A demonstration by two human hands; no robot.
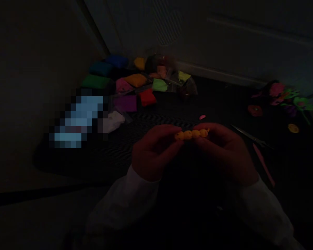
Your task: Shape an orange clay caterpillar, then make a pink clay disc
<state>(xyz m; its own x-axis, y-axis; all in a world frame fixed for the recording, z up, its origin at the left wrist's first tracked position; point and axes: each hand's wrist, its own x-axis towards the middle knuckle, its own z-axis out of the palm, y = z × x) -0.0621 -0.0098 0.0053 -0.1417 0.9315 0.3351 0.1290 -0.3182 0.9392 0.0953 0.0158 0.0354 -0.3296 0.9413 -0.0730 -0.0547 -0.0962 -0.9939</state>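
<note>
Between my hands is a yellow-orange clay caterpillar (192,134), a row of several rounded segments with small dark dots, held level above the dark table. My left hand (153,149) pinches its left end between thumb and fingers. At the other end, my right hand (224,147) grips it the same way, and a thin tip sticks up there. A small pink clay piece (202,117) lies on the table just beyond my right fingers. The scene is very dim, so finer detail on the caterpillar is hard to see.
Bags of coloured clay, among them a red one (147,97) and a purple one (125,103), crowd the back left. A blurred bright screen (79,119) lies left. Scissors (247,135) and a pink tool (264,165) lie right, below colourful clay flowers (278,89) and a yellow disc (293,128).
</note>
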